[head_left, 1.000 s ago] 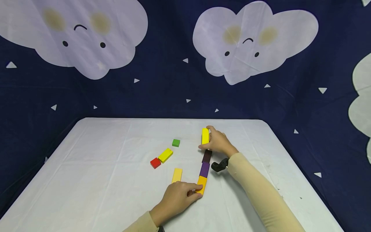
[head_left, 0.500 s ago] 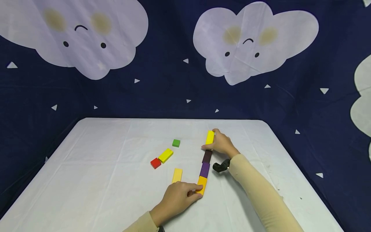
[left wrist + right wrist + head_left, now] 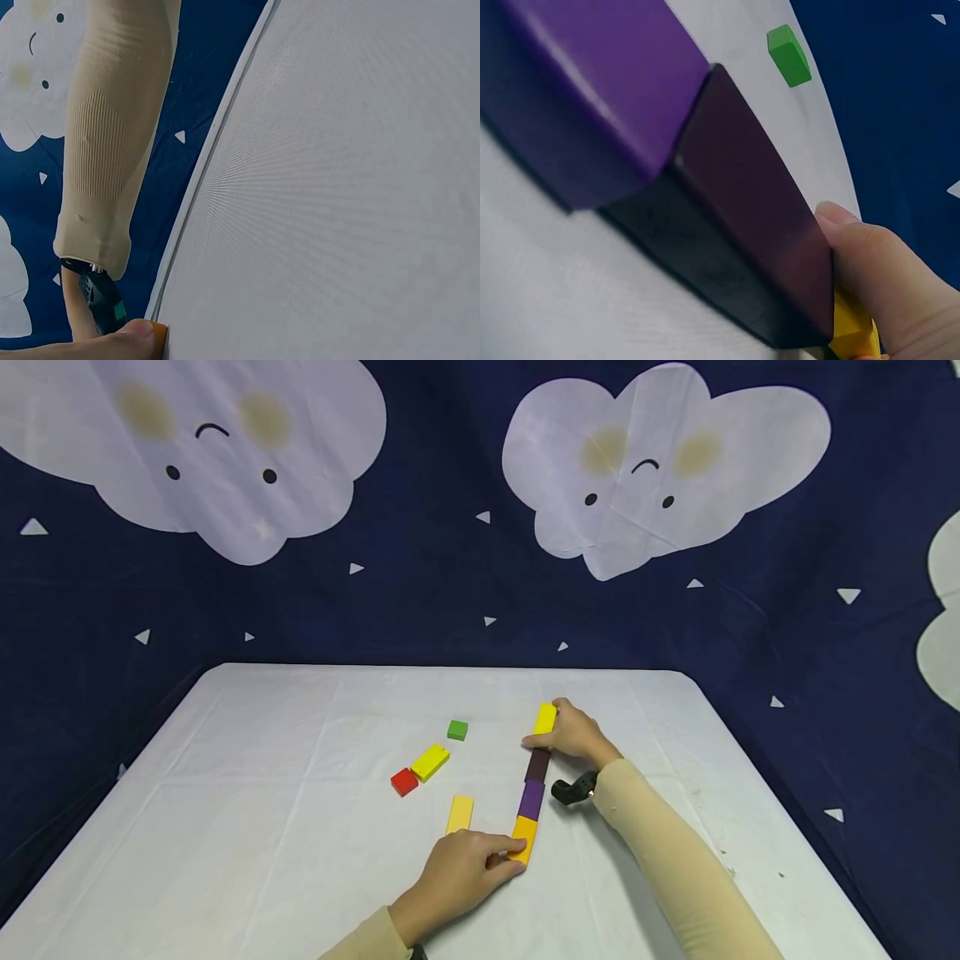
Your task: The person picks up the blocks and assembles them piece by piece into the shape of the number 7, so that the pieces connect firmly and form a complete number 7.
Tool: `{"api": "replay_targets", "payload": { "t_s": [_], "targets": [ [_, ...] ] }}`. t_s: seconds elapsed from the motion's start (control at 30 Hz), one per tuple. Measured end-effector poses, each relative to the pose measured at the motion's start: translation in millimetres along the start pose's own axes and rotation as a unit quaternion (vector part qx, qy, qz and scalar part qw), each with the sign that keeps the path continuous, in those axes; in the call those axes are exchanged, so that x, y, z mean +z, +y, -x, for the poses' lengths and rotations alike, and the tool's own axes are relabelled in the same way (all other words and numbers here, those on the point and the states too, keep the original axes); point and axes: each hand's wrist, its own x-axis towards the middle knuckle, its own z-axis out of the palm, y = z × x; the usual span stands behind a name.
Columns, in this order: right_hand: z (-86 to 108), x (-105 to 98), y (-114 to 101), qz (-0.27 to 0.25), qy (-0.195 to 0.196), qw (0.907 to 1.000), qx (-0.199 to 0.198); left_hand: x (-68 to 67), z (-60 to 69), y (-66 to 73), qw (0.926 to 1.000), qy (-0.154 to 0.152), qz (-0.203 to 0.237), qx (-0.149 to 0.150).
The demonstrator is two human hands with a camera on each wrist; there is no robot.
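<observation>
A row of blocks runs away from me: orange, purple, dark brown and bright yellow. My left hand pinches the orange block at the near end between thumb and finger. At the far end my right hand holds the yellow block, fingers at its far side and thumb by the dark brown block. In the right wrist view the purple block touches the dark brown block, and the yellow block shows partly behind the thumb.
Left of the row lie a green block, a yellow block touching a red block, and a pale yellow block partly behind my left hand. All are on a white-covered table before a dark blue curtain.
My right hand has moved the bright yellow block to the right and slightly nearer, bringing it into line with the dark brown block. The left hand stays on the orange block.
</observation>
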Motion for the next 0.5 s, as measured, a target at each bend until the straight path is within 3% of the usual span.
{"api": "replay_targets", "payload": {
  "t_s": [0.5],
  "targets": [
    [-1.8,-1.5,5.0,0.025,-0.027,0.9992,0.012,-1.1,0.2,1.1,1.0,-0.002,0.002,-0.003]
  ]
}}
